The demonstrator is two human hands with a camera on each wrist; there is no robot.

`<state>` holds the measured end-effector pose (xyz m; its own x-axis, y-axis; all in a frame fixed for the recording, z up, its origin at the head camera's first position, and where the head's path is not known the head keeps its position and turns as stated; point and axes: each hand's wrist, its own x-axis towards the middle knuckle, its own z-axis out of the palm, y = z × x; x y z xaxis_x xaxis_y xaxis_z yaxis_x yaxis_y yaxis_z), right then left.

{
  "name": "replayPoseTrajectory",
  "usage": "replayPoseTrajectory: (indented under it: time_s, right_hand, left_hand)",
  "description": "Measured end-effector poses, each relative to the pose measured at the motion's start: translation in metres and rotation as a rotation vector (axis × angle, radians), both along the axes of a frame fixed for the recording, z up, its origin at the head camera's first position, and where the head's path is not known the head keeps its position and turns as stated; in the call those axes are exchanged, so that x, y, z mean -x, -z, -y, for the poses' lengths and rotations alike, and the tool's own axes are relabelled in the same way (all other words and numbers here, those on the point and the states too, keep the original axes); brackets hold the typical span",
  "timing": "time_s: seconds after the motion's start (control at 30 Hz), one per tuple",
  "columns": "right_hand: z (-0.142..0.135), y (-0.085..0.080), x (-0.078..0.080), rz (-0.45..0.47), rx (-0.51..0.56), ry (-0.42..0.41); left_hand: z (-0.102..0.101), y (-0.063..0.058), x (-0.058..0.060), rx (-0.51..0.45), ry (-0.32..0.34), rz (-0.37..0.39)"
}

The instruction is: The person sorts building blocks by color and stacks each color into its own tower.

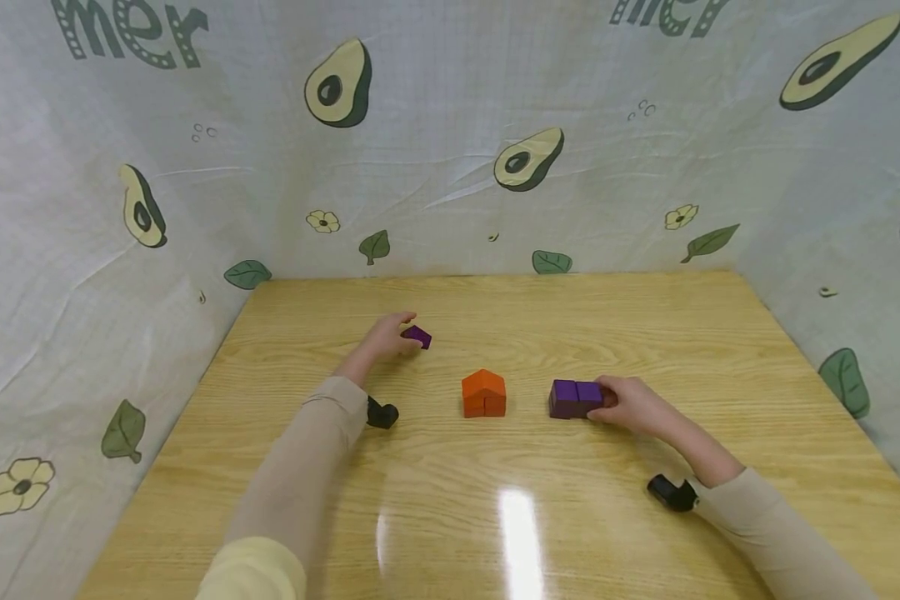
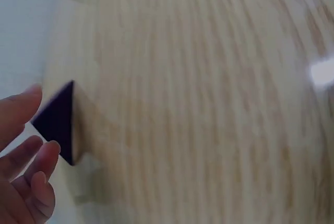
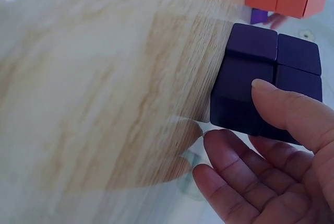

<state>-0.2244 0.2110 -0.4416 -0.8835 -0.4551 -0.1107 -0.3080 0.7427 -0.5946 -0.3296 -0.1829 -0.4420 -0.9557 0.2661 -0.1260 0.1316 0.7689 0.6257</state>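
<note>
My left hand [image 1: 390, 337] is around a small purple triangular block [image 1: 417, 337] on the left side of the table. Its thumb and fingers are spread to either side; in the left wrist view, the triangular block [image 2: 57, 122] stands close to the fingertips, and whether they touch is unclear. Over on the right, my right hand [image 1: 633, 404] grips the right end of two purple blocks [image 1: 576, 398] set side by side on the wood. The right wrist view shows the thumb [image 3: 292, 112] lying across these purple blocks [image 3: 253, 41], with the fingers curled below.
Between the hands stands a small orange block house [image 1: 483, 393] with a peaked top. Black wrist mounts [image 1: 672, 493] stick out from the sleeves. A cloth printed with avocados [image 1: 528, 158] encloses the wooden table [image 1: 450, 500] at the back and sides.
</note>
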Motion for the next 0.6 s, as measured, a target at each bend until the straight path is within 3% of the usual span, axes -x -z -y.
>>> replayPoseTrajectory:
  time_s: [0.27,0.3,0.4,0.5,0.53,0.6]
  right_hand:
    - [-0.001,0.000,0.000,-0.010,-0.007,-0.015]
    - [0.000,0.000,0.000,-0.010,-0.007,-0.014]
    - [0.000,-0.001,0.000,-0.013,-0.007,-0.017]
    - [0.000,-0.001,0.001,-0.015,-0.008,-0.020]
    - [0.000,-0.001,0.001,-0.015,-0.009,-0.019]
    - [-0.001,-0.001,0.001,-0.014,-0.008,-0.017]
  left_hand:
    - [0.008,0.027,0.006,-0.071,-0.013,-0.053]
    - [0.012,0.037,0.011,-0.093,-0.001,-0.091]
    - [0.016,0.043,0.013,-0.104,-0.019,-0.108]
    - [0.018,0.043,0.012,-0.130,-0.036,-0.106]
    - [0.014,0.035,0.006,-0.122,-0.060,-0.074]
    - [0.014,0.032,0.004,-0.142,-0.073,-0.058]
